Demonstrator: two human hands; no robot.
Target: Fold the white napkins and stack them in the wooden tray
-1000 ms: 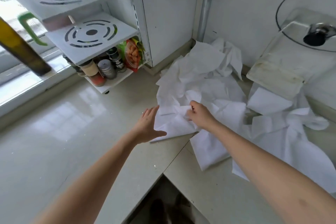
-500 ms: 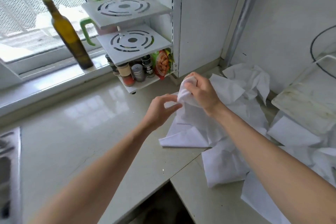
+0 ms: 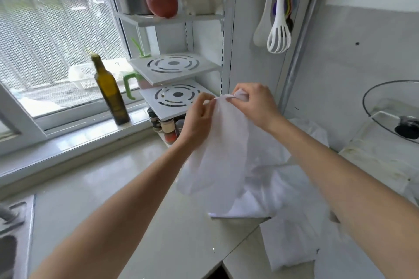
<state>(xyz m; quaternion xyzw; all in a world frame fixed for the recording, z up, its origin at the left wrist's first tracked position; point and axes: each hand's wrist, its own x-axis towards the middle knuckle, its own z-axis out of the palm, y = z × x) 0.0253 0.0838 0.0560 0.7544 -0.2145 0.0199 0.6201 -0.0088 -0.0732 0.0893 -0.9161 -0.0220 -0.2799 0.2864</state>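
While the rest of the napkin pile (image 3: 292, 190) lay crumpled on the counter (image 3: 113, 199), a person held one white napkin (image 3: 217, 149) aloft by its top edge. Left hand (image 3: 199, 118) pinched one spot, right hand (image 3: 254, 104) gripped another close beside it, both raised at shelf height with forearms angled up. Sliding the pinches apart to opposite corners would likely let the cloth hang square for folding. No wooden tray was visible.
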